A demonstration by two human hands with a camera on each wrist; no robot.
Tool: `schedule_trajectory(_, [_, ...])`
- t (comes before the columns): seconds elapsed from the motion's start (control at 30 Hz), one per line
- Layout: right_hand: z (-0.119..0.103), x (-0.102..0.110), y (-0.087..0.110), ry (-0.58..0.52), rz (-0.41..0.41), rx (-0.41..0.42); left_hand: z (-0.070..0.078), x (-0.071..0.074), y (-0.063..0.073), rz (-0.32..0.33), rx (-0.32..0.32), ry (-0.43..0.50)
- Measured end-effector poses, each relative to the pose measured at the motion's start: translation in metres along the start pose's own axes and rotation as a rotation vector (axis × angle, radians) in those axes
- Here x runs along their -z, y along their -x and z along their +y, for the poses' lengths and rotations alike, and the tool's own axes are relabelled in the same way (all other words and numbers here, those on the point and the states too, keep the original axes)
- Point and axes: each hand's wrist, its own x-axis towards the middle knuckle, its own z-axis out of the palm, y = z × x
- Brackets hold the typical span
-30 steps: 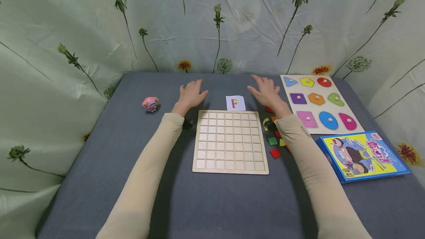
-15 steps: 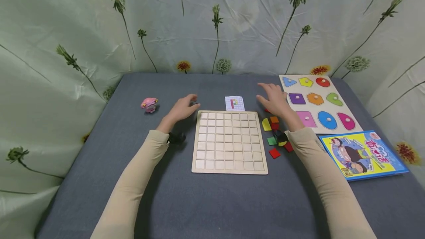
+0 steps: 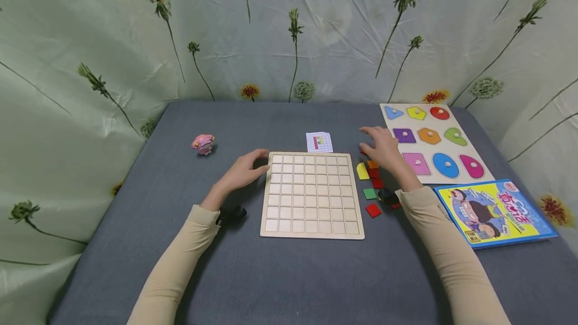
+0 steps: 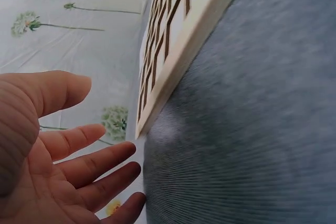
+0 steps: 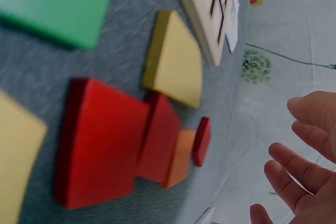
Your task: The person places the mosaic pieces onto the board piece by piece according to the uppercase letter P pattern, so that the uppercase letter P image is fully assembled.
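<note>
A pale wooden grid board (image 3: pixel 312 195) lies flat in the middle of the table. Beside its far left corner is my left hand (image 3: pixel 244 170), fingers spread and holding nothing; the left wrist view shows the board's edge just past the fingertips. My right hand (image 3: pixel 384 149) hovers over the far end of the loose coloured pieces, its fingers relaxed and nothing in them. Among those pieces are a yellow one with a rounded side (image 3: pixel 363 171), a green square (image 3: pixel 370 194), a red square (image 3: pixel 373 210) and an orange piece (image 5: pixel 180 158). My right wrist partly covers the group.
Behind the board lies a small printed pattern card (image 3: pixel 319 142). On the right are a knobbed shape-puzzle board (image 3: pixel 435 152) and a blue and yellow box (image 3: pixel 495 212). A pink toy figure (image 3: pixel 203 144) stands at the left. A floral curtain (image 3: pixel 253 34) hangs behind the table.
My left hand has drawn back toward me to the board's left side. My right hand has moved back and to the right, over the coloured pieces. The board has stayed in place.
</note>
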Motion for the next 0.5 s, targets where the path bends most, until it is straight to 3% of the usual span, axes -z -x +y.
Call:
schedule_trajectory(0.23, [0.014,0.001,-0.003,0.023,-0.023,0.017,-0.004,-0.002,0.013,-0.034,-0.005,0.029])
schedule_trajectory(0.5, [0.026,-0.006,0.001,0.0,-0.13,-0.032,-0.015,-0.006,0.026,-0.119,-0.091,0.02])
